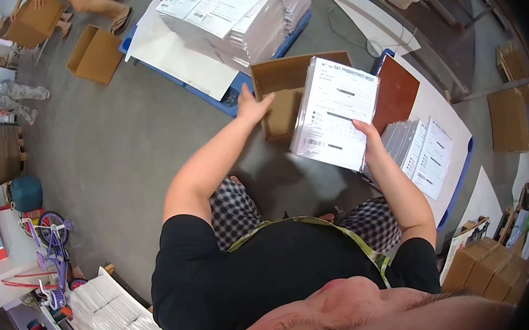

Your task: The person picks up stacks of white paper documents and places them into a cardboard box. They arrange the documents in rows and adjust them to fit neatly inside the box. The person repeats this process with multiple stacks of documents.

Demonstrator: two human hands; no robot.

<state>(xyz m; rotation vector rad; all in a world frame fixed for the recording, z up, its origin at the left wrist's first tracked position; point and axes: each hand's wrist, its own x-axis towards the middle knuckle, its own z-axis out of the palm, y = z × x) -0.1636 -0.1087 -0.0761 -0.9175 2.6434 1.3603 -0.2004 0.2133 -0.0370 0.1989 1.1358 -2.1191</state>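
My right hand (372,142) grips a thick stack of plastic-wrapped printed pads (338,109) at its lower right side, thumb on top. The stack is tilted and partly covers the right side of an open cardboard box (281,108). At the box's left wall is my left hand (253,106), its thumb spread away from the fingers and reaching over the edge. It holds nothing that I can see. The inside of the box shows bare brown cardboard, but the part behind the stack is hidden.
A tall pile of wrapped printed sheets (230,20) rests on a blue pallet (226,103) ahead. To the right, more wrapped pads (407,143) lie beside a brown board (395,90). Another open carton (95,54) stands far left, near other people. A small purple bicycle (54,251) is at left.
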